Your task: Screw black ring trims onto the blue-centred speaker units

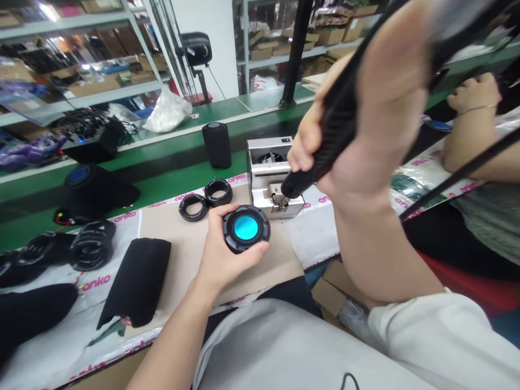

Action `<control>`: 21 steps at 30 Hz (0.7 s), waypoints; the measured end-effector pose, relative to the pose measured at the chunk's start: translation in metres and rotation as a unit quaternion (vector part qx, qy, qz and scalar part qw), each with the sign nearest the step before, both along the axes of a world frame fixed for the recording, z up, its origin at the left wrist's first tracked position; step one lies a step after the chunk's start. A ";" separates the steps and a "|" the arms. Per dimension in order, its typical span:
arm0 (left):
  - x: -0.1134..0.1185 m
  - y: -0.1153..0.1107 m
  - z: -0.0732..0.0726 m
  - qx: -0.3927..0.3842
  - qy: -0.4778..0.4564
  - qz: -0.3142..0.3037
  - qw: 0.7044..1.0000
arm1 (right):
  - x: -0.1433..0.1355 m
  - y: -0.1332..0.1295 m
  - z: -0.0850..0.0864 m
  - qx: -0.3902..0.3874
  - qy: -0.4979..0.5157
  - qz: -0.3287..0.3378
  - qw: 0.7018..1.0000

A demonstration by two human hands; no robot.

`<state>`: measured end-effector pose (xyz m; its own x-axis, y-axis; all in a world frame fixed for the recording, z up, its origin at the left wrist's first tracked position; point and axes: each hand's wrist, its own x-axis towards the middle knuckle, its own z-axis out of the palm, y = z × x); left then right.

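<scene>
My left hand [221,254] grips a round black speaker part [264,226] with a shiny cyan disc in its middle, fingers and thumb around its rim. My right hand [376,124] is wrapped around a black electric screwdriver [331,132], raised close to the camera and pointing down to the left. The screwdriver's lower end meets the front of a metal screw feeder [260,181]; whether a screw is on the bit I cannot tell. Behind the speaker part lie two black rings [193,208]. A black fabric-covered casing [136,279] rests to the left of my left hand.
Beige cardboard [181,271] lies under the work. Along the green conveyor [170,173] stand a black cylindrical speaker [216,145] and another casing [97,189]. Several black rings [91,246] are stacked at left. A co-worker's arm [467,130] is at right, near a black cable [459,170].
</scene>
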<state>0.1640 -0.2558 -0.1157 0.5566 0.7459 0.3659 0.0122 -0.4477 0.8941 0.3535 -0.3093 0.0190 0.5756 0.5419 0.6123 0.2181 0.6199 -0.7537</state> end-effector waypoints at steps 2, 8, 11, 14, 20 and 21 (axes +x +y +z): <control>0.000 0.001 -0.001 0.001 -0.002 0.003 1.000 | 0.009 0.009 -0.022 0.037 0.012 -0.010 0.999; -0.001 0.002 -0.005 0.009 -0.005 0.003 1.000 | 0.017 0.024 -0.064 0.028 0.020 0.020 0.999; -0.001 0.001 -0.006 0.004 -0.009 0.000 1.000 | 0.019 0.025 -0.070 0.012 0.014 0.021 1.000; -0.002 0.001 -0.006 0.005 -0.012 0.002 1.000 | 0.020 0.022 -0.075 -0.002 0.013 0.043 0.999; -0.002 0.002 -0.008 -0.009 -0.014 -0.009 1.000 | 0.016 0.008 -0.063 0.009 0.060 0.077 0.995; -0.001 0.003 -0.008 -0.009 -0.016 -0.011 1.000 | 0.016 0.008 -0.059 0.034 0.053 0.057 0.996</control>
<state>0.1627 -0.2529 -0.1236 0.5616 0.7400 0.3702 -0.0262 -0.4313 0.9019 0.3694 -0.3017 -0.0398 0.5769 0.5665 0.5884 0.0648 0.6864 -0.7243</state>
